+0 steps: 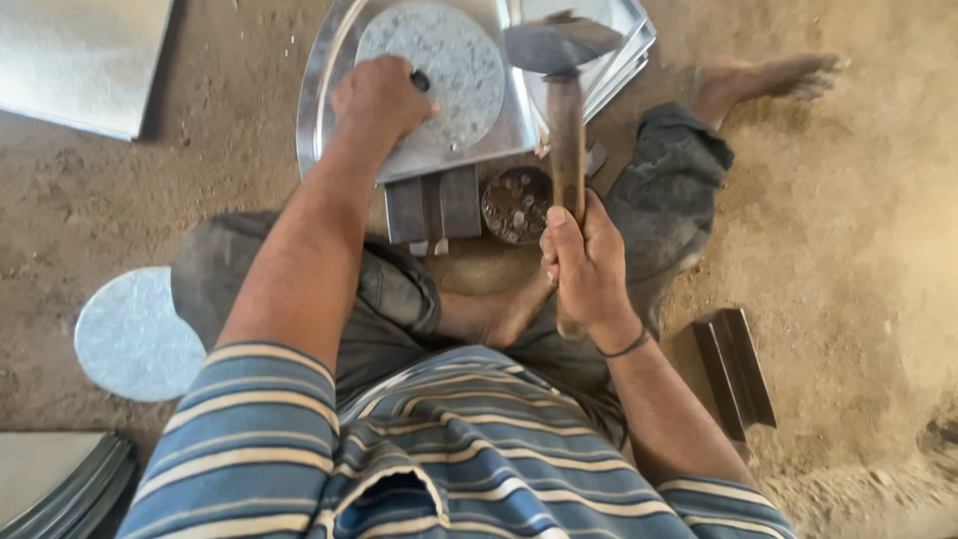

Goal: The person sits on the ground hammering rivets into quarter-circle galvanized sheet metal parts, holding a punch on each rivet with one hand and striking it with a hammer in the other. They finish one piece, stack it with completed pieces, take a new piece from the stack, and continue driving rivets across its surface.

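I sit on the dirt floor with legs folded. My left hand (377, 100) presses down on a curved sheet-metal piece (329, 70) with a round galvanised disc (449, 60) lying in it, and a small dark tool tip shows at my fingers. My right hand (582, 265) is shut on the wooden handle of a hammer (565, 130), whose dark head (559, 45) is raised over the sheet's right edge. The sheet rests on a dark steel block (431, 207) in front of my legs.
A small round tin of bits (515, 205) sits beside the block. A loose metal disc (135, 334) lies at my left, flat sheets (80, 60) at top left, stacked sheets (60, 484) at bottom left, an angle-iron piece (736, 369) at my right.
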The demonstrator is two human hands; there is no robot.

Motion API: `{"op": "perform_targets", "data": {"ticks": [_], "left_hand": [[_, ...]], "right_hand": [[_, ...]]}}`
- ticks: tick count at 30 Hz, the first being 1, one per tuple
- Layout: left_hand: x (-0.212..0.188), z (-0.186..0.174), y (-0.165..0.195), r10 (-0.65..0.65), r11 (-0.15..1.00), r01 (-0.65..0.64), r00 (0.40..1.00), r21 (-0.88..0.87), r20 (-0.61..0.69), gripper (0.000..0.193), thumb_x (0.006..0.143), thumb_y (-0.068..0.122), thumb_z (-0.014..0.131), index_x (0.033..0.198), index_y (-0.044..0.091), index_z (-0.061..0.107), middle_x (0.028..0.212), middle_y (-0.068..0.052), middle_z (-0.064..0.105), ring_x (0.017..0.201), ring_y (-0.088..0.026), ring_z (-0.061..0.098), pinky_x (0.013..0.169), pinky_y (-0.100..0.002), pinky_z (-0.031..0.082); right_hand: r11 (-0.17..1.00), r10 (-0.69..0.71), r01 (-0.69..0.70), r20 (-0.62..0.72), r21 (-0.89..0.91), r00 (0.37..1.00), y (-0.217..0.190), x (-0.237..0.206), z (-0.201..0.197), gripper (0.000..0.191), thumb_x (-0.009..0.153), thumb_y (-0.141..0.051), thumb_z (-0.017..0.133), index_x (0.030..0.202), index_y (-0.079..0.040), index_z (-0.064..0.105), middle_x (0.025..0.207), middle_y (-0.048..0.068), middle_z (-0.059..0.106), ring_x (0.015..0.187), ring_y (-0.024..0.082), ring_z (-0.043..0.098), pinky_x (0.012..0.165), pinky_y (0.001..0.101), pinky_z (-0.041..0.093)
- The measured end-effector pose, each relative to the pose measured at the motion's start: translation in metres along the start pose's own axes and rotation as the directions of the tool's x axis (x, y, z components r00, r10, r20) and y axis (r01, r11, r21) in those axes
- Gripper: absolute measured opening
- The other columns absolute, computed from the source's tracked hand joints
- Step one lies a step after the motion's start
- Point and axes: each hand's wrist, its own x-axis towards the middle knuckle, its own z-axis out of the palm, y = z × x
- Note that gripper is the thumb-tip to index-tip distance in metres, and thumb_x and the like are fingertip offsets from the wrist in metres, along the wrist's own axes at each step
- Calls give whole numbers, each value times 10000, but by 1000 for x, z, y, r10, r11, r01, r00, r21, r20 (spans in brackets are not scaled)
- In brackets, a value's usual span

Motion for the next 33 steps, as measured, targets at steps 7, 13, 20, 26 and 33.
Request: {"op": "perform_targets", "data": {"ticks": [7,13,20,26,33], "left_hand": [[18,-8,17,13,971,-37,995,235,100,505,785,472,856,1164,155,754,1203,-140,714,1150,-326,663,920,-448,533],[21,1,9,-4,967,-18,996,253,89,593,790,531,847,1201,124,719,1216,-146,728,1171,-316,676,913,-460,549],[24,6,2,131,975,-126,991,181,-15,436,800,409,807,1155,161,751,1210,-143,717,1197,-351,642,990,-478,489],[25,5,5,29,975,-48,995,217,91,568,767,497,850,1189,145,705,1202,-132,701,1178,-318,642,956,-461,506],[18,1,11,43,968,-57,997,245,63,580,805,518,840,1224,140,707,1211,-118,717,1191,-305,652,969,-458,513]], "right_hand": [[732,-212,297,210,-613,955,-11,7,7,360,1075,-350,613,1013,-2,543,758,206,603,719,401,618,597,450,481],[767,-387,404,142,-499,911,-7,-3,19,356,1051,-337,591,1026,10,517,749,204,591,659,327,613,575,406,488],[888,-209,243,127,-390,970,31,4,18,348,1050,-357,584,973,-17,574,686,69,598,625,121,579,547,331,486],[971,190,-183,32,-155,981,48,11,25,303,1054,-345,565,973,-53,573,676,-12,536,532,66,477,457,251,407],[999,49,-49,25,18,998,48,12,12,220,1038,-335,544,1051,-117,566,713,-47,527,548,22,468,452,205,415]]}}
